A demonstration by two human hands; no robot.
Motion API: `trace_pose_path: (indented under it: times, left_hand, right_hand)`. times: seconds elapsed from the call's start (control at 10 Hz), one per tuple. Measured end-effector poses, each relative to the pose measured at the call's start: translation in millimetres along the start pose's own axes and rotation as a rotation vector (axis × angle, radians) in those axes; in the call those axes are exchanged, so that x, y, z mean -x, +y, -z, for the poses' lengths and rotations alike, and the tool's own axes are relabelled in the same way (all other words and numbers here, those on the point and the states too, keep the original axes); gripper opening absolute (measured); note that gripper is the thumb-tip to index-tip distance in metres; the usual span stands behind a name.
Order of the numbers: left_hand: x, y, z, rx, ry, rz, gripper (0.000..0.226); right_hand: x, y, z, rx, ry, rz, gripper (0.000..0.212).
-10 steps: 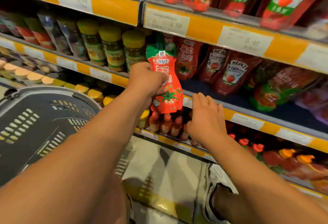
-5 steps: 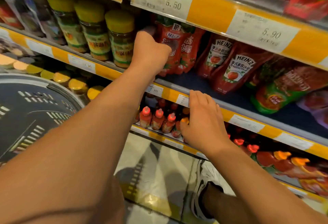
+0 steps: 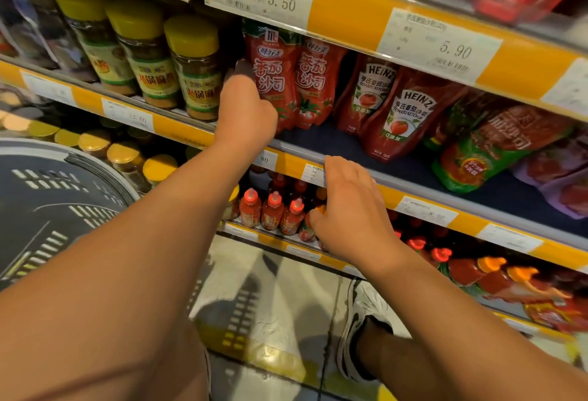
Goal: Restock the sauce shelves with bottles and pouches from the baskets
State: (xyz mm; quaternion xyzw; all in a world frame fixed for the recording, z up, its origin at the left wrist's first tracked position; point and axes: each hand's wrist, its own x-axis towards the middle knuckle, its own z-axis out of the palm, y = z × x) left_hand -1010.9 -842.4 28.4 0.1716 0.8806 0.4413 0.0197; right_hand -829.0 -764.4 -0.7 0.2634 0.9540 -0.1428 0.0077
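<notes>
A red tomato-sauce pouch (image 3: 273, 73) with a green top stands upright on the middle shelf (image 3: 413, 179), beside a matching pouch (image 3: 313, 82). My left hand (image 3: 245, 111) reaches into the shelf and grips the first pouch at its lower left edge, thumb up along its side. My right hand (image 3: 353, 209) rests with relaxed fingers against the yellow shelf rail, holding nothing. The dark plastic basket (image 3: 47, 209) is at the lower left, under my left arm.
Yellow-capped spice jars (image 3: 194, 66) stand just left of the pouch. Heinz ketchup pouches (image 3: 407, 114) lean to the right, with green and purple pouches further right. Small red-capped bottles (image 3: 273, 213) fill the shelf below. My shoe (image 3: 359, 330) is on the floor.
My left hand carried the pouch from in front of the shelf rail into the shelf and stood it beside the matching pouch. My right hand stayed on the rail.
</notes>
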Motion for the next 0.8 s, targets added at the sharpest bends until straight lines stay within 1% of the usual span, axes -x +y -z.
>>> trace_pose_path:
  times: [0.2, 0.3, 0.4, 0.5, 0.6, 0.7, 0.8]
  left_hand:
    - [4.8, 2.9, -9.0, -0.003, -0.042, 0.026, 0.039]
    - [3.3, 1.7, -12.0, -0.030, -0.036, 0.023, 0.034]
    - [2.9, 3.7, -10.0, -0.027, -0.042, 0.055, 0.023]
    - [12.5, 10.1, -4.1, -0.041, -0.025, 0.038, 0.029]
    - [29.8, 15.0, 5.7, 0.021, -0.009, 0.019, 0.028]
    - [46.3, 15.0, 15.8, 0.099, -0.034, 0.037, 0.044]
    - [76.2, 12.3, 31.5, 0.202, -0.167, 0.007, 0.062]
  right_hand:
    - [-1.5, 2.2, 4.2, -0.025, -0.012, -0.008, 0.085]
    - [-1.6, 3.2, 3.5, -0.027, -0.021, -0.009, 0.085]
    - [0.1, 2.2, 2.4, -0.037, -0.021, -0.011, 0.087]
    - [8.2, 0.9, 7.7, -0.077, -0.014, -0.031, 0.088]
    - [29.3, -1.0, 25.0, -0.122, 0.040, -0.034, 0.088]
    - [70.7, -0.4, 57.1, -0.196, 0.112, -0.052, 0.085]
    - [137.1, 10.1, 90.4, -0.243, 0.205, -0.115, 0.080]
